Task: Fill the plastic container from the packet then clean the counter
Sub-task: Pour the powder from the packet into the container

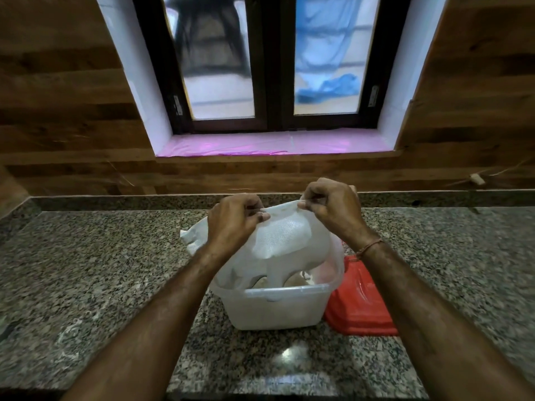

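Observation:
A translucent white plastic container (278,309) stands on the granite counter (95,273) in front of me. Above it hangs a white packet (285,241), upended, its lower end drooping into the container. My left hand (234,224) pinches the packet's top edge on the left. My right hand (333,206) pinches the same edge on the right. A pale heap shows inside the container under the packet. What leaves the packet is hidden by its folds.
A red lid (362,302) lies on the counter, touching the container's right side. A wood-panelled wall and a window with a pink-lined sill (275,144) rise behind the counter. White smears (69,337) mark the counter at the left.

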Available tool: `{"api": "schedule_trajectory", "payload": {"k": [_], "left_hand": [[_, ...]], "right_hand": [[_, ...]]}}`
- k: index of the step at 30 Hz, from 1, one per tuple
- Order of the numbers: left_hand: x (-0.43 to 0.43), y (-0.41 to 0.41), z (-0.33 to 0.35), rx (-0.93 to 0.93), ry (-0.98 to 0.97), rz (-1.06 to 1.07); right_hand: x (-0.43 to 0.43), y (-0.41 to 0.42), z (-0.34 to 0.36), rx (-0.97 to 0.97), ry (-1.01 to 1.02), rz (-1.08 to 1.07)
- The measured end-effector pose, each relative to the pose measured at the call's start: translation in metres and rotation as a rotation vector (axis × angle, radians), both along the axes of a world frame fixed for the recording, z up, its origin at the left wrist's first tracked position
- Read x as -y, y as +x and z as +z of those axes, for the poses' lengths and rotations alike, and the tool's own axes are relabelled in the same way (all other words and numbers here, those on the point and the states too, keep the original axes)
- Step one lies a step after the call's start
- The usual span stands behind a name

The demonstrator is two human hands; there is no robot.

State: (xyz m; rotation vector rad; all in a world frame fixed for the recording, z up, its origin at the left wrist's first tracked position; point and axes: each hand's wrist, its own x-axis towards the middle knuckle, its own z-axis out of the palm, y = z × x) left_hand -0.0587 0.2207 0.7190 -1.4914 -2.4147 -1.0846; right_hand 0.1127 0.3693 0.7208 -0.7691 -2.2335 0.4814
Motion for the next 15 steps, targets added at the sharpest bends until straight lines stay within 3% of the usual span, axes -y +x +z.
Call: {"api": "schedule_trajectory", "payload": {"k": [3, 8, 10, 15], "left_hand": [[-0.001, -0.004, -0.002, 0.070, 0.038, 0.033], [-0.004, -0.007, -0.004, 0.118, 0.066, 0.016], [-0.005, -0.007, -0.005, 0.121, 0.067, 0.019], [-0.003, -0.021, -0.006, 0.144, 0.036, 0.067]], "right_hand": [[-0.015, 0.017, -0.001, -0.221, -0.279, 0.056], [-0.033, 0.035, -0.005, -0.163, -0.388, 0.120], [-0.032, 0.031, 0.000, -0.104, -0.307, 0.069], [-0.015, 0.011, 0.015, 0.016, 0.143, -0.015]]}}
